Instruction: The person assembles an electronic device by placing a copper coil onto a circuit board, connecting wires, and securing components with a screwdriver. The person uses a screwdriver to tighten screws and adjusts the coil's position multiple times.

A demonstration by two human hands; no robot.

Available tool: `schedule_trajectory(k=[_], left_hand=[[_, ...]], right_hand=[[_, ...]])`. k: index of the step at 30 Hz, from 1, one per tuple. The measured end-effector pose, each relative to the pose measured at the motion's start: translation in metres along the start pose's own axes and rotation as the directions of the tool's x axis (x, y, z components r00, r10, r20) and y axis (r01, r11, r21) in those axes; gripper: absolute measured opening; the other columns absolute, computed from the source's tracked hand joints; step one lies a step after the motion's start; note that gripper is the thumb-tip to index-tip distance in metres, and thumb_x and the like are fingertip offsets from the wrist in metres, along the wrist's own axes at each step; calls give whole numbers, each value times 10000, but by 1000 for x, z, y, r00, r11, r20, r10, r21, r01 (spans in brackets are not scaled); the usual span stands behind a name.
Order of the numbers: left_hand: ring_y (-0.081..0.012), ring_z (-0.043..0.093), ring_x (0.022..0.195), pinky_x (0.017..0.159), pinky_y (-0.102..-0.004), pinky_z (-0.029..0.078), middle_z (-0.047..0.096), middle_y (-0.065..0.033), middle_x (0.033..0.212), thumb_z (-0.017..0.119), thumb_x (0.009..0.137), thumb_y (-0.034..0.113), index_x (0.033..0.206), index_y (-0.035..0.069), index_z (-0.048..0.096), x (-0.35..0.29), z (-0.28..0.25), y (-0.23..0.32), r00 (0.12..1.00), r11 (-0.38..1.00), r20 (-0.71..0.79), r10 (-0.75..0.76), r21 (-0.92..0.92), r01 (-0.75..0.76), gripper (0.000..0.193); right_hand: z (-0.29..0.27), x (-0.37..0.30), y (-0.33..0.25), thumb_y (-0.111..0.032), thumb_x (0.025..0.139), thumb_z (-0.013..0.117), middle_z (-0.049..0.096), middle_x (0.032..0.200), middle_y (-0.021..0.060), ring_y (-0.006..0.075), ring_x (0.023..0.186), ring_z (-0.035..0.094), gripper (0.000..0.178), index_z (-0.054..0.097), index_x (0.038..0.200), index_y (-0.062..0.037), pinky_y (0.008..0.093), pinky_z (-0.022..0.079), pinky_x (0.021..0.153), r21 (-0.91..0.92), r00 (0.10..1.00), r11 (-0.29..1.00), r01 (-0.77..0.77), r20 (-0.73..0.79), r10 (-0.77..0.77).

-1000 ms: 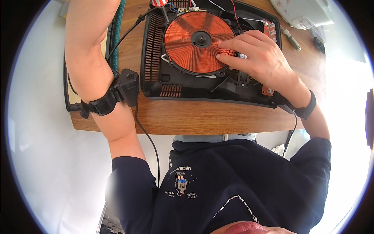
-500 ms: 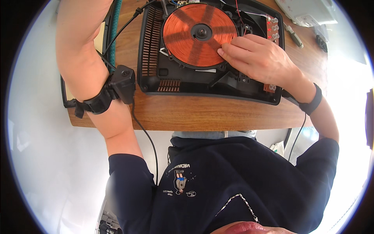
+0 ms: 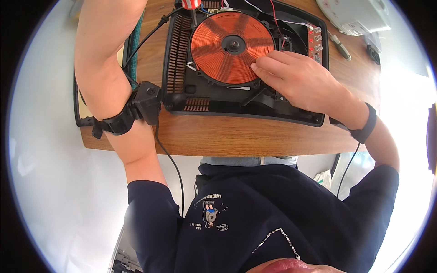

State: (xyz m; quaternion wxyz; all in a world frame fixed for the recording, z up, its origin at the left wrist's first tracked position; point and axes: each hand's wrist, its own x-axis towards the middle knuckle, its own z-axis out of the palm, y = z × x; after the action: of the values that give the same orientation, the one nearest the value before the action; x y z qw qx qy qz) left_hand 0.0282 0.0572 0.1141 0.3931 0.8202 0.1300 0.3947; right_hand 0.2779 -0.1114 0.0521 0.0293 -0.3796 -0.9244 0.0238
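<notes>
A round copper induction coil point(image 3: 218, 34) with dark radial bars lies in the black housing of an induction cooker point(image 3: 218, 113). My right hand point(image 3: 296, 79) is closed at the coil's lower right rim, fingertips on the winding and the rest of the fingers bunched together. At the coil's upper left edge stands a screwdriver point(image 3: 191, 4) with a red-and-white handle, its shaft pointing down to the rim. The left forearm point(image 3: 107, 68) reaches up past the top edge of the picture, so my left hand is out of sight, and whether it holds the screwdriver does not show.
A small board with red lights point(image 3: 315, 43) sits in the housing's right side, with thin wires nearby. Beyond it are a grey-handled tool point(image 3: 340, 47) and a pale appliance point(image 3: 357, 16). A black cable point(image 3: 145, 40) crosses the wooden table point(image 3: 227, 136) at left.
The view has shifted slightly, so the coil and housing sit lower. More of the screwdriver shows now, including its red-and-white handle. My right hand stays on the coil's rim.
</notes>
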Motion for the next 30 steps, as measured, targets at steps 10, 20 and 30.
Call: schedule_trajectory(k=[10, 20, 30], left_hand=[[-153, 677, 809, 709, -285, 611, 685, -103, 1036, 446, 1101, 133, 1279, -56, 628, -3, -3, 0, 1000, 999, -19, 12, -34, -13, 317], [-171, 694, 807, 692, -303, 621, 696, -104, 966, 588, 1028, 30, 1214, -77, 664, -3, -1, 11, 999, 995, -31, -14, -102, 11, 228], [-156, 670, 844, 777, -278, 589, 683, -147, 1077, 460, 984, -60, 1206, -114, 666, -7, 1, 40, 981, 981, -59, -185, -76, 180, 308]], right_hand=[[3, -2, -11, -31, 778, 685, 573, 1172, 92, 261, 1038, 616, 523, 663, 1297, -92, 357, 578, 843, -22, 999, 1000, -16, -29, 15], [4, -1, -10, 59, 717, 658, 589, 1201, 116, 298, 1037, 617, 632, 683, 1313, -149, 409, 557, 874, 72, 993, 995, -64, -95, 71], [3, -4, -7, 27, 761, 687, 578, 1248, 104, 294, 1117, 624, 521, 721, 1256, -131, 397, 562, 919, 161, 988, 981, -107, -92, 123]])
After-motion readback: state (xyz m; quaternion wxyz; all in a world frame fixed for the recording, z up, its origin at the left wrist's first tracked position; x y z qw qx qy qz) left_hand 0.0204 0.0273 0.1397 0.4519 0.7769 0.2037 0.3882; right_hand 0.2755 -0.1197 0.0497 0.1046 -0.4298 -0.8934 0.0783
